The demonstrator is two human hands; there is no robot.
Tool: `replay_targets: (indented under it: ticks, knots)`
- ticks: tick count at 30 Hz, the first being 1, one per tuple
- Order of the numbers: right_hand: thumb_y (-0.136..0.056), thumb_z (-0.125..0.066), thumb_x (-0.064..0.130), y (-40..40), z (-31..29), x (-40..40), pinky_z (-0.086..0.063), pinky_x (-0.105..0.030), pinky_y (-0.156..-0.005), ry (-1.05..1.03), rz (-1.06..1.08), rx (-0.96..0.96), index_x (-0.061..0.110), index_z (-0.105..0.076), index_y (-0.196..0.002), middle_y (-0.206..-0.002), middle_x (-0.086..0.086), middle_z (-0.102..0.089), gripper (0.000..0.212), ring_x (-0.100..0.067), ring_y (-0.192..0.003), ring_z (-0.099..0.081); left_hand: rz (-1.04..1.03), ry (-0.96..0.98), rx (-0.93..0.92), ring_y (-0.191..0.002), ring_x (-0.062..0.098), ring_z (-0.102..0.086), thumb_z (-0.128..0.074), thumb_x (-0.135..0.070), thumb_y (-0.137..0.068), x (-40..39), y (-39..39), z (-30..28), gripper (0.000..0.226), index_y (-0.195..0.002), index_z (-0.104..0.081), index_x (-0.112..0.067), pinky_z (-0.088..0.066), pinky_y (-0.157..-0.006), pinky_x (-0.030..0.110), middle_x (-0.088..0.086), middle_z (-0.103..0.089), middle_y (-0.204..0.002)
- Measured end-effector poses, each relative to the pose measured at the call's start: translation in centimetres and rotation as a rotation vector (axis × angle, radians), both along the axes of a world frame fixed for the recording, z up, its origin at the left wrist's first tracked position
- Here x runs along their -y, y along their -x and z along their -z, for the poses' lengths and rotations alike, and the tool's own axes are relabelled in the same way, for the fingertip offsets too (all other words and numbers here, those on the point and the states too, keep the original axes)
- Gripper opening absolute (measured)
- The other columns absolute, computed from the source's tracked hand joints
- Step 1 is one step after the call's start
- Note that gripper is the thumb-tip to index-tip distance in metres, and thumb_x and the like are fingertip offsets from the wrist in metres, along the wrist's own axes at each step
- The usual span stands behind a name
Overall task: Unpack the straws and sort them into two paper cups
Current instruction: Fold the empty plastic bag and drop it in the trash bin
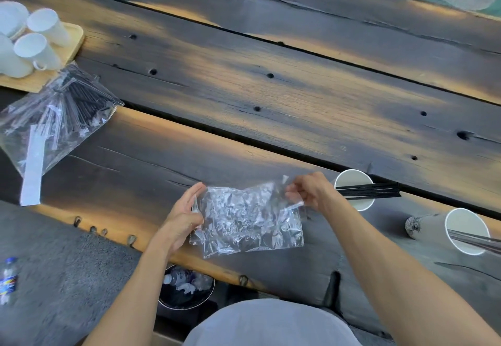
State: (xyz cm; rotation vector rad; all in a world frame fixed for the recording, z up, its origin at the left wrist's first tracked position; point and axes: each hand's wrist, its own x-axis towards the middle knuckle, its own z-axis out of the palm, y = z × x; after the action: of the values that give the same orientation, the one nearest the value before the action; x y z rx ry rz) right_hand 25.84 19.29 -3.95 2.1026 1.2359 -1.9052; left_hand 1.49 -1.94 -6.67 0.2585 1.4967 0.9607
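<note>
A crumpled clear plastic bag point(249, 216) full of empty wrappers lies near the table's front edge. My left hand point(185, 214) holds its left side and my right hand point(309, 191) pinches its upper right corner. To the right a paper cup point(352, 180) holds several black straws point(371, 189). Further right a second paper cup point(458, 223) holds what look like clear straws point(477, 240). At the far left lies a larger clear bag point(54, 117) with wrapped black and clear straws in it.
A wooden tray point(73, 44) with white mugs point(36, 50) stands at the back left. A white paper strip point(32, 166) lies by the larger bag. Below the table edge are a bin point(187, 288) with rubbish and a water bottle point(8, 280) on the floor.
</note>
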Motion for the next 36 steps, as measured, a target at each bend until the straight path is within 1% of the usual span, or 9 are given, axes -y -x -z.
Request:
replay_targets:
  ticks: [3,5,7,11,16,20,27,31,36]
  knots:
    - [-0.094,-0.053,0.022,0.2,1.0,-0.2,-0.055,-0.035,-0.062,-0.051,0.027,-0.014,-0.002,-0.065,-0.092,-0.083,-0.019,-0.071,0.027,-0.03,-0.071,-0.064,-0.052,-0.007,0.032,-0.058,0.017,-0.052,-0.045,0.031,-0.076,0.1,0.0,-0.2,0.098,-0.152,-0.034,-0.031,-0.046,-0.049,0.023,-0.007,-0.026,-0.162]
    - [-0.09,-0.059,0.046,0.9,1.3,-0.1,-0.052,-0.035,-0.067,-0.13,-0.073,0.014,-0.003,-0.068,-0.085,-0.078,-0.018,-0.071,0.05,-0.03,-0.069,-0.065,-0.038,-0.016,0.031,-0.087,0.038,-0.063,-0.045,0.031,-0.075,0.0,-0.2,-0.1,0.098,-0.151,-0.035,-0.03,-0.045,-0.048,0.022,-0.007,-0.025,-0.163]
    - [-0.087,-0.062,0.046,1.5,1.4,0.0,-0.047,-0.033,-0.065,-0.216,-0.191,0.095,0.002,-0.065,-0.072,-0.065,-0.014,-0.066,0.047,-0.026,-0.059,-0.061,-0.049,-0.029,0.035,-0.138,0.057,-0.022,-0.045,0.032,-0.074,0.0,-0.2,0.5,0.098,-0.15,-0.038,-0.03,-0.047,-0.049,0.02,-0.01,-0.029,-0.161]
    - [-0.073,-0.054,0.014,2.2,1.6,-0.2,-0.041,-0.028,-0.049,-0.211,-0.322,0.157,0.011,-0.049,-0.051,-0.045,-0.012,-0.05,0.022,-0.021,-0.039,-0.047,-0.076,-0.026,0.048,-0.142,0.054,-0.001,-0.045,0.031,-0.073,-0.1,0.1,0.8,0.098,-0.145,-0.045,-0.036,-0.051,-0.057,0.024,-0.014,-0.034,-0.158]
    - [-0.091,-0.06,0.013,1.7,2.6,-1.0,-0.049,-0.039,-0.058,-0.196,-0.229,0.069,-0.004,-0.058,-0.09,-0.068,-0.015,-0.057,0.017,-0.026,-0.058,-0.056,-0.105,-0.046,0.07,-0.098,0.033,-0.065,-0.042,0.032,-0.078,0.3,0.5,0.3,0.093,-0.146,-0.043,-0.031,-0.049,-0.061,0.025,-0.011,-0.034,-0.159]
    - [-0.099,-0.05,0.002,0.9,2.9,-1.0,-0.055,-0.032,-0.056,0.054,0.209,-0.213,0.001,-0.052,-0.089,-0.067,-0.011,-0.049,0.009,-0.017,-0.054,-0.05,-0.131,-0.062,0.117,-0.057,0.008,-0.046,-0.044,0.031,-0.08,0.9,0.9,1.1,0.089,-0.148,-0.042,-0.027,-0.051,-0.059,0.023,-0.011,-0.04,-0.155]
    - [-0.095,-0.062,0.019,1.2,3.7,-0.7,-0.051,-0.029,-0.052,-0.007,0.187,-0.196,-0.001,-0.062,-0.101,-0.088,-0.02,-0.068,0.021,-0.022,-0.062,-0.063,-0.112,-0.052,0.086,-0.064,0.004,-0.059,-0.043,0.033,-0.078,0.5,0.7,1.0,0.092,-0.146,-0.044,-0.03,-0.045,-0.067,0.029,-0.017,-0.042,-0.152]
    - [-0.097,-0.053,0.003,1.5,4.2,-1.4,-0.043,-0.028,-0.052,-0.002,0.293,-0.204,0.003,-0.059,-0.086,-0.072,-0.01,-0.055,0.013,-0.014,-0.057,-0.046,-0.099,-0.045,0.022,-0.124,0.009,-0.055,-0.048,0.03,-0.074,0.7,1.1,1.3,0.093,-0.141,-0.05,-0.033,-0.048,-0.091,0.033,-0.019,-0.051,-0.146]
    - [-0.101,-0.048,0.01,1.8,4.1,-0.8,-0.05,-0.026,-0.046,0.048,0.19,-0.257,0.009,-0.052,-0.081,-0.071,-0.008,-0.047,0.02,-0.014,-0.058,-0.042,-0.253,-0.02,0.148,-0.096,0.024,-0.062,-0.067,-0.012,-0.09,-0.4,1.9,0.8,0.06,-0.142,-0.047,-0.034,-0.051,-0.09,0.046,-0.001,-0.063,-0.133]
